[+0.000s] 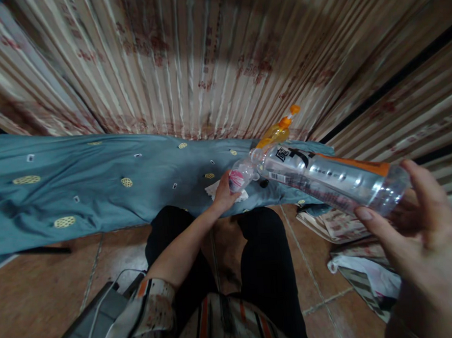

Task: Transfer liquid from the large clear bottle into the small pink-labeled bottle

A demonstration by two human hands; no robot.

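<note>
In my right hand (417, 234) is a large clear plastic bottle (326, 175) with a silver and orange label. It is tipped almost level, its neck pointing left, and my fingers wrap around its base. My left hand (224, 194) grips a small clear plastic bottle (244, 175) with a pink marking on its end. The two necks meet or overlap; whether they touch, I cannot tell. Just behind them stands an orange-yellow bottle with an orange pump top (275, 134). A crumpled white tissue (213, 189) lies partly under my left hand.
A teal cloth with a pineapple pattern (103, 171) covers the long surface before me. Pleated patterned curtains (204, 63) hang behind it and at the right. A small dark object (264, 183) lies below the bottles. A white bag (370, 272) is at the lower right.
</note>
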